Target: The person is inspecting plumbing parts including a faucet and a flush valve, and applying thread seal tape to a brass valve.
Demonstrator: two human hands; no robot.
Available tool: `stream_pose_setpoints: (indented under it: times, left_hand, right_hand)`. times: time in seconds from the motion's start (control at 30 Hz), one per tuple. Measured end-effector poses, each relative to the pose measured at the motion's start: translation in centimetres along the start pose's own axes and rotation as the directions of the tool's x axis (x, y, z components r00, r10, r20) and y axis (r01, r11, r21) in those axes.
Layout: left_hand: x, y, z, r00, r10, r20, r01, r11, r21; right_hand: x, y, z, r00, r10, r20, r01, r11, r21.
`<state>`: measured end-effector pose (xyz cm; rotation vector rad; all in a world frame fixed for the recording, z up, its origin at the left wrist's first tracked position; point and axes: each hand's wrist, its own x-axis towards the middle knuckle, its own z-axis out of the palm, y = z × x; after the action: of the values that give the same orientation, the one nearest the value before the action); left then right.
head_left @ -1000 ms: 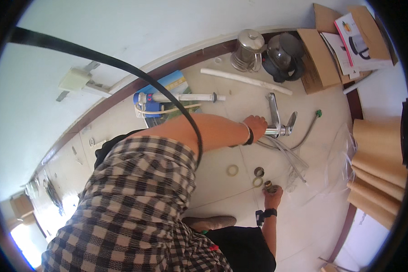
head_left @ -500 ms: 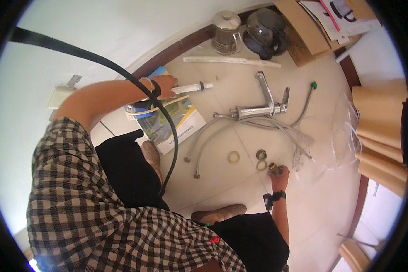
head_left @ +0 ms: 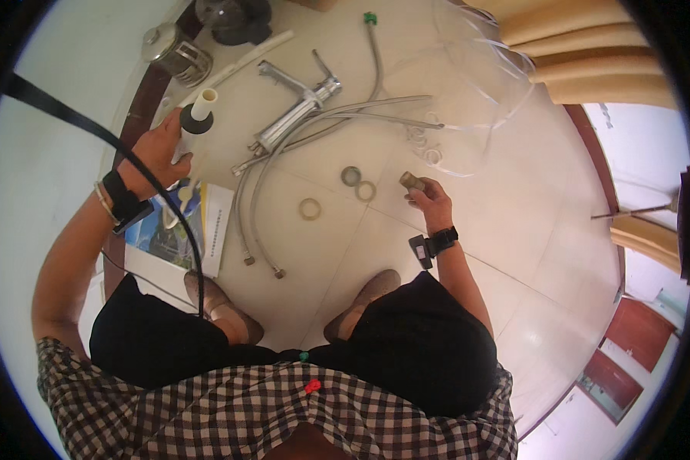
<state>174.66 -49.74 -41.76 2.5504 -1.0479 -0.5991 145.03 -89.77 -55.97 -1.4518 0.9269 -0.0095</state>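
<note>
Got my left hand (head_left: 157, 156) wrapped round a white plastic tube (head_left: 202, 110) with a round black collar (head_left: 196, 123), long axis pointing away from me; well off rightward, my right hand (head_left: 435, 207) pinches a stubby brass-coloured fitting (head_left: 410, 181).

Open-ended, black-collared white tube (head_left: 205, 103) being held aslant in left hand (head_left: 157, 156), stubby brownish fitting (head_left: 411, 182) being gripped in right hand (head_left: 433, 205)

Dark print (head_left: 217, 225) on booklet (head_left: 166, 236), too small to read.
</note>
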Motion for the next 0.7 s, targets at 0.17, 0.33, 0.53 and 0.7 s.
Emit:
stream_pose_setpoints:
  times: [0.17,0.33,0.53,0.7]
  left_hand:
    - [5.6,11.6,-3.8,0.864,0.493,-0.097,-0.503,0.853,-0.138]
    - [9.3,20.3,-0.5,0.837,0.542,-0.078,-0.528,0.761,-0.377]
    - [10.1,23.2,3.9,0.846,0.525,-0.097,-0.492,0.696,-0.523]
    - [10.6,21.5,4.4,0.81,0.571,-0.133,-0.57,0.714,-0.405]
  right_hand:
    - [-1.3,-5.2,-1.3,0.992,-0.089,-0.084,0.106,0.968,0.226]
    - [-2.7,-9.9,-2.2,0.94,-0.331,-0.084,0.33,0.816,0.475]
    - [-6.3,-16.3,-2.4,0.859,-0.491,-0.141,0.502,0.761,0.411]
    - [-8.8,-22.6,-1.7,0.774,-0.63,-0.065,0.62,0.733,0.28]
